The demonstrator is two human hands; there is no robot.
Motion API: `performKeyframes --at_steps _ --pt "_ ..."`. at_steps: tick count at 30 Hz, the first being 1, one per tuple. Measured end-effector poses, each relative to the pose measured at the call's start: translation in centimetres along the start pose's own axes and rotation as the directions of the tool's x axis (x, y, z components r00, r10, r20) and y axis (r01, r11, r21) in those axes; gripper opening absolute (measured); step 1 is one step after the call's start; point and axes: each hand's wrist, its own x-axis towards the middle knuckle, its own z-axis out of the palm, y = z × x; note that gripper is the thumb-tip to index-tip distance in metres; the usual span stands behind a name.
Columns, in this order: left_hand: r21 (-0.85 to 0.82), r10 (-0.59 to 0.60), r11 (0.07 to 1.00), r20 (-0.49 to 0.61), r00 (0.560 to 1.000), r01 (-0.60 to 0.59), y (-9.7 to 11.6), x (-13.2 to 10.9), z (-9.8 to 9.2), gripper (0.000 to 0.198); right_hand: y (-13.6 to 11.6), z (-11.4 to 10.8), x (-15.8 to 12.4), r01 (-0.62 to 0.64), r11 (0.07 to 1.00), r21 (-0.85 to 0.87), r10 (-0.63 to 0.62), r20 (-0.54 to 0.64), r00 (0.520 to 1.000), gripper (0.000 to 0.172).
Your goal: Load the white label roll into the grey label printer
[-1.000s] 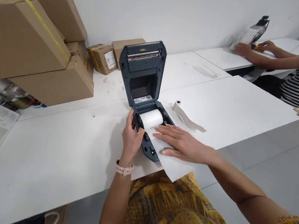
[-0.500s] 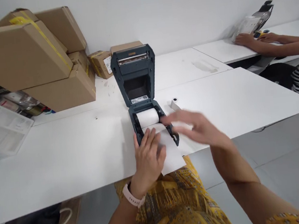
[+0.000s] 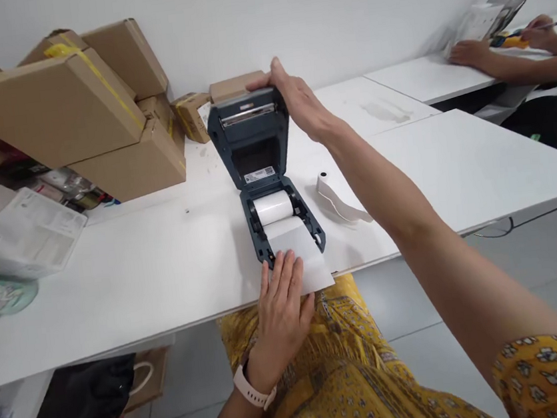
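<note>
The label printer point(image 3: 264, 185), my clock's centre, stood open by the front edge of the white table point(image 3: 174, 261), its lid point(image 3: 249, 130) tilted up at twelve and a thick paper roll point(image 3: 273, 207) seated in its bay. A white sheet point(image 3: 294, 237) ran from that roll over the printer's front towards six o'clock, where the left hand point(image 3: 284, 312) lay flat on it, fingers outstretched and nearly side by side, thumb a little apart. At one o'clock the right hand point(image 3: 299, 102) was bent over the lid's top corner; most of its fingers were hidden, so I could not tell whether they gripped or merely rested. To my mind, if the lid came down on a sheet lying askew or slack, creasing or jamming could follow; were it dropped suddenly, it might nip the left fingertips, so close to the front. The small roll point(image 3: 324, 183) at three o'clock, its tail uncurled, could be knocked by a sweeping forearm
</note>
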Motion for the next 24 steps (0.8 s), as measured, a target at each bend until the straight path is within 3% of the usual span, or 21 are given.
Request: performKeyframes --at_steps 3,6,9,12,15,19,21,24 --pt "-0.020 -0.006 1.000 -0.012 1.000 0.005 0.2 -0.3 -0.1 0.073 -2.9 -0.8 -5.9 -0.027 0.998 0.063 0.024 0.047 0.999 0.082" --pt "-0.059 -0.001 0.998 -0.050 0.999 -0.002 0.2 -0.3 -0.3 0.063 -4.8 -1.2 -11.5 0.018 0.991 0.129 -0.031 0.098 0.995 0.057" --pt "-0.127 0.015 0.991 -0.125 0.992 -0.030 0.2 -0.6 -0.6 0.050 -5.1 -0.7 -15.9 0.070 0.990 0.123 -0.087 0.141 0.986 0.044" --pt "-0.228 0.018 0.971 -0.226 0.974 -0.071 0.1 -1.3 -0.9 0.038 -4.5 0.3 -18.7 0.035 0.997 0.067 -0.047 0.190 0.981 0.043" --pt "-0.297 -0.039 0.952 -0.347 0.937 -0.070 -0.4 -1.6 -1.4 0.031 -4.1 1.4 -20.7 -0.014 0.999 0.049 0.005 0.170 0.985 0.045" --pt "-0.339 -0.252 0.937 -0.503 0.827 0.079 -1.8 0.3 -1.6 0.025 -4.0 2.9 -22.8 -0.031 0.999 0.038 0.028 0.068 0.997 0.045" --pt "-0.451 -0.432 0.867 -0.463 0.774 0.214 -2.7 2.2 -1.1 0.031 -3.9 3.5 -23.6 -0.030 0.999 0.041 0.029 0.030 0.999 0.044" --pt "-0.690 -0.640 0.629 -0.197 0.742 0.359 -3.9 4.8 0.2 0.059 -3.8 3.9 -24.2 -0.021 0.998 0.057 0.021 -0.008 1.000 0.043"
